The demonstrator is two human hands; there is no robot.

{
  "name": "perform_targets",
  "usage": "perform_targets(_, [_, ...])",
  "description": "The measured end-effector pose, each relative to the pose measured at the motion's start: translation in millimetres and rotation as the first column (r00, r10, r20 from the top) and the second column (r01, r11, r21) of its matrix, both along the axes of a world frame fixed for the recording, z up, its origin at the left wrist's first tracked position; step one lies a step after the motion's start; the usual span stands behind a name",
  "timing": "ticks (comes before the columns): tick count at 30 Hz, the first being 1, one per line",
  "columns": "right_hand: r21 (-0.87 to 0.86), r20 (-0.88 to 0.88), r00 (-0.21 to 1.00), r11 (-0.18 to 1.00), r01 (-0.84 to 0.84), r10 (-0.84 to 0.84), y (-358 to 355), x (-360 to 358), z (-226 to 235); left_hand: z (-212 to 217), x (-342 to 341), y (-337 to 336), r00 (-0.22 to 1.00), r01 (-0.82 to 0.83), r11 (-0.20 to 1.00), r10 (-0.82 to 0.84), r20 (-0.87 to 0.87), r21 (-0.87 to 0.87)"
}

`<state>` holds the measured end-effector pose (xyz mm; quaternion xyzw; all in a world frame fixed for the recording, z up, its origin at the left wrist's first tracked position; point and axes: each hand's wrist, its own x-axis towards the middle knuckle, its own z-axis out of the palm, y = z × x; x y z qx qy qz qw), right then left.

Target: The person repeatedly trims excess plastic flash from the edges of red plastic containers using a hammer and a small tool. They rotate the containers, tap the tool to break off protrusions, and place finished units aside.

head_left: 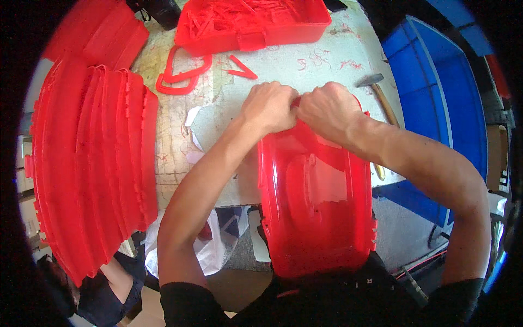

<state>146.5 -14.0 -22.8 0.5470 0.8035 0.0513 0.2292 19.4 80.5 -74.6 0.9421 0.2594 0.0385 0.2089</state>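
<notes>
A glossy red plastic box shell (316, 218) leans between my body and the table edge, its hollow side up. My left hand (271, 107) is closed at its far rim, knuckles up. Right beside it, my right hand (331, 110) is also closed on that rim, the two thumbs sides nearly touching. My fingers hide the stretch of rim under them, so any small part pinched there cannot be made out. Beyond my left hand lie red plastic handles (204, 71) and a V-shaped red strip (243, 70).
A red bin (250, 41) of plastic scraps stands at the far side. A hammer (384, 98) and a yellow-handled tool (379, 171) lie on the right, beside a blue crate (430, 82). Nested red shells (92, 163) tower at left, near another person's arm (117, 279). A white bag (210, 250) hangs below.
</notes>
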Motion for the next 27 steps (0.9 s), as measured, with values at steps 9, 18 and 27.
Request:
perform_targets(9, [0.103, -0.585, 0.638, 0.734, 0.671, -0.501, -26, -7, -51, -2, 4, 6, 0.999, 0.050, 0.998, -0.050, -0.012, 0.034])
perform_targets(18, [0.174, -0.068, 0.974, 0.959, 0.223, -0.215, -6, 4, -26, -6, 1, 8, 0.998, 0.043, 0.998, -0.045, 0.041, 0.034])
perform_targets(27, [0.219, -0.146, 0.963, 0.942, 0.255, -0.226, -9, 4, -9, -5, -7, 18, 0.986, 0.134, 0.970, -0.111, 0.125, -0.200])
